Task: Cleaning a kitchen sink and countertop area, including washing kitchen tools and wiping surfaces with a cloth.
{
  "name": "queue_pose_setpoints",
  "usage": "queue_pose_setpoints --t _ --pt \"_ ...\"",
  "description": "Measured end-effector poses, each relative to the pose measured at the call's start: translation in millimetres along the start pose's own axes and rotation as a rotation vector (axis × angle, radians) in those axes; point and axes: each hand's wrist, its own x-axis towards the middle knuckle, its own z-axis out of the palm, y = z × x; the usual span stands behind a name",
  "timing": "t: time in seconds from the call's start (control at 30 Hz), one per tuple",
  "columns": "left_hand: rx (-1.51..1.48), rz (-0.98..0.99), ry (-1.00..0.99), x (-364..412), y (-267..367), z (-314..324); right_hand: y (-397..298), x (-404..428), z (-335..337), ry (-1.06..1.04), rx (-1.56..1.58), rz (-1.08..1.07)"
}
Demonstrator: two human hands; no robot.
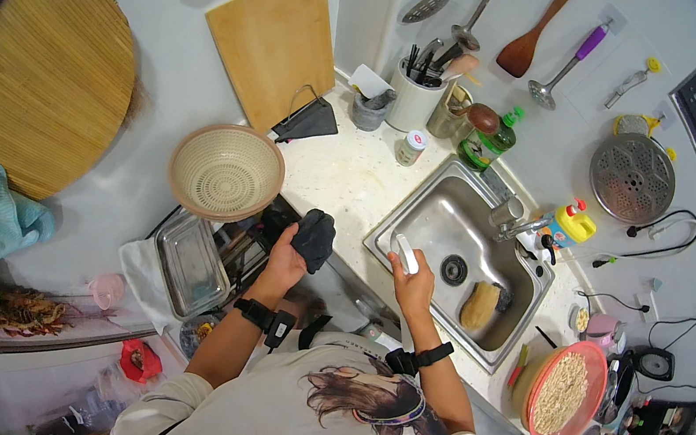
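Observation:
My left hand (287, 264) holds a bunched dark cloth (314, 241) in front of the counter, below the plastic colander. My right hand (413, 287) is closed around a small tool with a curved white handle (407, 254). Its working end is too small to make out. That hand is over the near edge of the stainless steel sink (435, 213). Inside the basin, right of the drain (453, 270), lies a tan, oblong piece (479, 306), whose kind I cannot tell. A dark scrubber (501, 297) touches its far side.
The plastic colander (226, 172) stands left, above a lidded clear container (192, 267). A wooden cutting board (275, 47) leans on the wall. Behind the sink are a green soap bottle (487, 140), the faucet (523, 229) and a yellow bottle (570, 223). A pink basin (598, 386) of pale pieces sits right.

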Motion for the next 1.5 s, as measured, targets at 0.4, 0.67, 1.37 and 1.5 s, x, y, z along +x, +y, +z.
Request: queue_pose_setpoints --t 0.4,0.67,1.37,1.5 --pt "0.036 -0.051 -0.028 10.6 -7.3 -1.2 4.4 -2.3 -14.2 0.098 0.097 -0.088" --pt "0.065 -0.043 -0.010 12.9 -5.9 10.4 5.3 6.0 -18.5 0.061 -0.138 0.025" --pt "0.084 0.042 -0.056 -6.9 -3.2 4.7 -6.6 16.4 5.3 -0.108 0.007 -0.157" --pt "0.069 0.019 -0.003 -5.4 -5.0 6.8 -10.3 12.6 -3.8 -0.156 -0.135 -0.006"
